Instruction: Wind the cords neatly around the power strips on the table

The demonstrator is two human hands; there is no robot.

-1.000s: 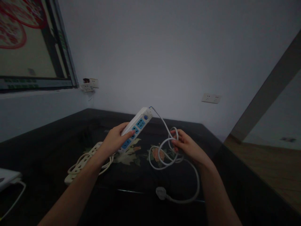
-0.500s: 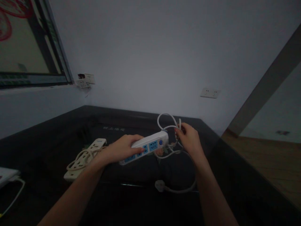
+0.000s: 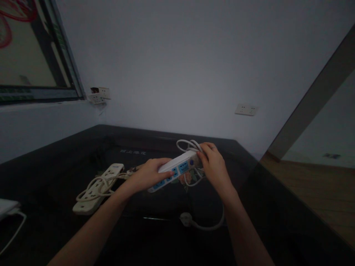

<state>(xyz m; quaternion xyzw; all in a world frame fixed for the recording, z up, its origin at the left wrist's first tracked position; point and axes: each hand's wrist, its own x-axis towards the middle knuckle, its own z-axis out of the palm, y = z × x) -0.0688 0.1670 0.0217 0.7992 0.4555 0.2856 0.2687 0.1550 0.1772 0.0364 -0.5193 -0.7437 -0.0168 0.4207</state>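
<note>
Power strip (image 3: pixel 177 164), white with blue socket panels and one round blue button (image 3: pixel 191 162), held tilted above the middle of the bench (image 3: pixel 161 203), right end raised. Clamped on its lower half, the left grip (image 3: pixel 148 171), thumb lying across the panels and hiding part of them. Clamped on bunched white cord (image 3: pixel 208 228) at the raised end, the right grip (image 3: pixel 213 160), close against the casing; exact contact there hidden. Loops of cord above and below that end, then a stretch out of sight behind the right forearm (image 3: pixel 238 218), then a curve across the bench's near side to one white plug (image 3: pixel 186 219).

In the bench's left half, a second power strip (image 3: pixel 93 192), off-white, lying flat under its own tangled cord (image 3: pixel 103 180); just beside it, the left forearm (image 3: pixel 100 221). Farther left, one white object (image 3: pixel 8 207), cut off by the view, with one white cable (image 3: pixel 16 234).

Counted on the wall (image 3: pixel 166 74): three socket plates, one (image 3: pixel 246 109) above the bench's far-right corner, two (image 3: pixel 104 92) above the far-left corner. One window (image 3: pixel 30 62), beyond the left edge. Printed on the bench, one line of pale characters (image 3: pixel 133 152) near the far edge. Past the right edge, wooden floor (image 3: pixel 299 188).
</note>
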